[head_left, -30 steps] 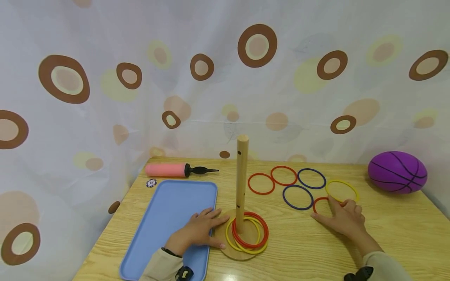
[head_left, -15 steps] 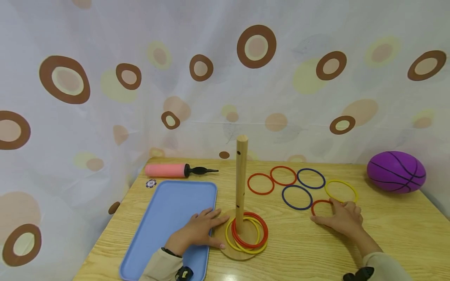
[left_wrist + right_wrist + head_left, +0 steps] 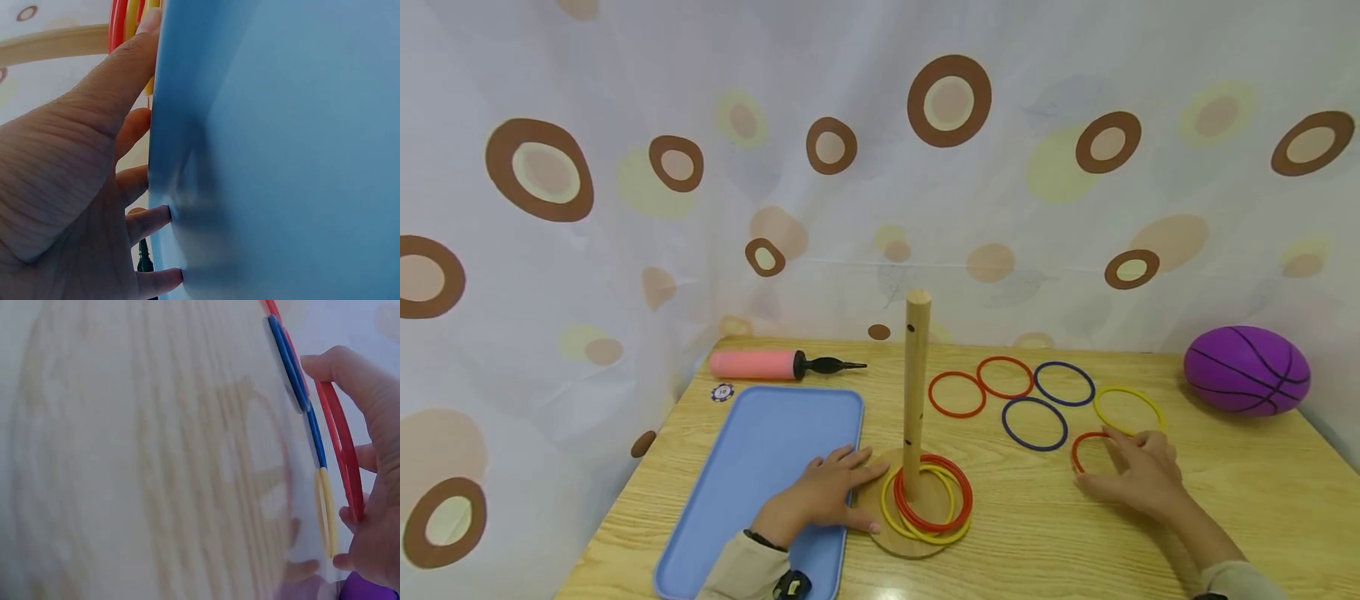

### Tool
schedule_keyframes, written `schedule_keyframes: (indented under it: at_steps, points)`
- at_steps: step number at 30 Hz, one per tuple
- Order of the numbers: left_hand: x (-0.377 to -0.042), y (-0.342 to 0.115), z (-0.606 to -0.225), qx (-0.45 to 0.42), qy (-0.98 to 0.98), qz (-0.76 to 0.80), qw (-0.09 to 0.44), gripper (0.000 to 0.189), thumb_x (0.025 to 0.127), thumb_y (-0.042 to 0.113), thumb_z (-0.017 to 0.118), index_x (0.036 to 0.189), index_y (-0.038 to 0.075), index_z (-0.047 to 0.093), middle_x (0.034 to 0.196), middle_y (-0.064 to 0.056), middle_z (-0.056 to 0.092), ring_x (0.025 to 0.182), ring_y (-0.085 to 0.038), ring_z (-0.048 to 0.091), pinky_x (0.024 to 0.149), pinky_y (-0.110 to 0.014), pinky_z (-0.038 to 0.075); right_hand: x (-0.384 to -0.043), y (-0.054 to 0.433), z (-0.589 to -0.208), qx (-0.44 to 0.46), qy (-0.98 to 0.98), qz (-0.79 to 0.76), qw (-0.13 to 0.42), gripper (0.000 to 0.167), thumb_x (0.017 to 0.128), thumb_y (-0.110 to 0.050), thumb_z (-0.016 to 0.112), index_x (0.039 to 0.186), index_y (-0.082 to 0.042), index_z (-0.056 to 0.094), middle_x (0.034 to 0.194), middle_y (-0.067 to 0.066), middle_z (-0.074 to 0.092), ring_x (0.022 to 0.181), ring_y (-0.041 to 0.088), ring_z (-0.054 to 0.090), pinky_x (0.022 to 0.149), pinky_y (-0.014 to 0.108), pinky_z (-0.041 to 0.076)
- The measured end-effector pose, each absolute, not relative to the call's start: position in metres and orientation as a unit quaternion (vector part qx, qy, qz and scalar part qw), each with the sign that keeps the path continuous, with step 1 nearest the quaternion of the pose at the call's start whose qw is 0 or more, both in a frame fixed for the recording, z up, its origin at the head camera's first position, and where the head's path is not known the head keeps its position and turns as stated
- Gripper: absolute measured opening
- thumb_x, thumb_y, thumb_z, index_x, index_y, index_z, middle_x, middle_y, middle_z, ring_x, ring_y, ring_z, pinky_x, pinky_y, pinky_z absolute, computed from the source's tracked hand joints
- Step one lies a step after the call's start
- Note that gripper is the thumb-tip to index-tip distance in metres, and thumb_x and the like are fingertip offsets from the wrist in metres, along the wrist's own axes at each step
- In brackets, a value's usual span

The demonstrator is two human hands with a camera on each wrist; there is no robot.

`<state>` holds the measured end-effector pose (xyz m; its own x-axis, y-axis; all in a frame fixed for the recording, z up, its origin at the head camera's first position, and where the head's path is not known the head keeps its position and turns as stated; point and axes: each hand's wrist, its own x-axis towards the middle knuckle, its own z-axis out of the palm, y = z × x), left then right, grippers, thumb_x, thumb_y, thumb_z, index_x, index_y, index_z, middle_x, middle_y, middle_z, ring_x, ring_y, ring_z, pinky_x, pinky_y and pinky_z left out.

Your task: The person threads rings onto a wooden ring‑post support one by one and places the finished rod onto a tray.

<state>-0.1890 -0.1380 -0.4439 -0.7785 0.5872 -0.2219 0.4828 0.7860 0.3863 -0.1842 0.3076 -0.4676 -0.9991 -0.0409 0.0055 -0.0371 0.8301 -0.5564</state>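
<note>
My left hand (image 3: 826, 494) lies with fingers spread at the left edge of the round wooden base (image 3: 891, 540), beside a blue tray (image 3: 775, 467). An upright wooden peg (image 3: 916, 375) rises from that base. Red rings (image 3: 967, 507) and yellow rings (image 3: 953, 541) lie around its foot, partly resting over each other. Over on the right, my right hand (image 3: 1138, 477) holds a red ring (image 3: 1076, 454) between thumb and fingers. In the right wrist view this red ring (image 3: 351, 456) is raised off the table, and part of it is hidden by the hand.
Two red rings (image 3: 931, 402), two blue rings (image 3: 1064, 435) and a yellow ring (image 3: 1138, 391) lie flat behind the right hand. A purple ball (image 3: 1247, 371) sits at the far right. A pink hand pump (image 3: 752, 364) and a poker chip (image 3: 722, 392) lie at the back left.
My right hand has taken up the red ring and shifted slightly right and toward me with it. The left hand stays where it was.
</note>
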Motion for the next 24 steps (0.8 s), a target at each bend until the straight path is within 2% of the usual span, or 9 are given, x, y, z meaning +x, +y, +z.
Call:
schedule_keyframes:
  at_steps: [4, 7, 10, 12, 20, 24]
  points:
    - [-0.189, -0.139, -0.446, 0.287, 0.930, 0.158, 0.167, 0.080, 0.077, 0.052, 0.072, 0.146, 0.025, 0.040, 0.152, -0.010, 0.032, 0.139, -0.037, 0.024, 0.100, -0.065, 0.026, -0.181, 0.309, -0.462, -0.051, 0.958, -0.280, -0.022, 0.094, 0.077, -0.044, 0.075, 0.144, 0.005, 0.031, 0.117, 0.028, 0.041, 0.090, 0.035, 0.035, 0.068, 0.041, 0.023]
    - [-0.189, -0.139, -0.447, 0.288, 0.930, 0.159, 0.167, 0.081, 0.077, 0.052, 0.072, 0.146, 0.025, 0.040, 0.152, -0.010, 0.032, 0.139, -0.037, 0.023, 0.100, -0.065, 0.026, -0.179, 0.306, -0.458, -0.085, 0.956, -0.269, -0.085, 0.092, 0.072, -0.039, 0.081, 0.140, 0.006, 0.039, 0.107, 0.019, 0.033, 0.091, 0.037, 0.027, 0.067, 0.041, 0.019]
    - [-0.188, -0.139, -0.447, 0.289, 0.929, 0.159, 0.167, 0.081, 0.077, 0.052, 0.072, 0.146, 0.025, 0.040, 0.152, -0.010, 0.032, 0.139, -0.037, 0.024, 0.100, -0.065, 0.026, -0.179, 0.303, -0.450, -0.127, 0.946, -0.254, -0.155, 0.091, 0.065, -0.032, 0.086, 0.137, 0.005, 0.045, 0.101, 0.013, 0.031, 0.088, 0.035, 0.026, 0.068, 0.041, 0.019]
    - [-0.188, -0.139, -0.447, 0.290, 0.929, 0.158, 0.166, 0.081, 0.077, 0.052, 0.072, 0.146, 0.024, 0.040, 0.152, -0.010, 0.032, 0.139, -0.037, 0.024, 0.100, -0.065, 0.026, -0.179, 0.299, -0.442, -0.158, 0.937, -0.252, -0.180, 0.091, 0.061, -0.028, 0.088, 0.137, 0.003, 0.047, 0.099, 0.011, 0.031, 0.087, 0.032, 0.025, 0.069, 0.040, 0.018]
    - [-0.189, -0.139, -0.447, 0.290, 0.931, 0.153, 0.160, 0.081, 0.077, 0.053, 0.072, 0.146, 0.024, 0.041, 0.151, -0.010, 0.033, 0.139, -0.037, 0.024, 0.100, -0.065, 0.027, -0.177, 0.280, -0.390, -0.271, 0.910, -0.248, -0.190, 0.099, 0.058, -0.021, 0.090, 0.145, -0.016, 0.042, 0.106, 0.007, 0.033, 0.091, 0.022, 0.024, 0.071, 0.038, 0.019]
    - [-0.190, -0.139, -0.446, 0.292, 0.930, 0.153, 0.161, 0.081, 0.077, 0.054, 0.071, 0.146, 0.024, 0.040, 0.151, -0.010, 0.032, 0.139, -0.037, 0.024, 0.100, -0.065, 0.026, -0.176, 0.269, -0.366, -0.309, 0.898, -0.246, -0.193, 0.099, 0.057, -0.017, 0.090, 0.144, -0.015, 0.044, 0.109, 0.004, 0.033, 0.092, 0.014, 0.023, 0.072, 0.037, 0.018]
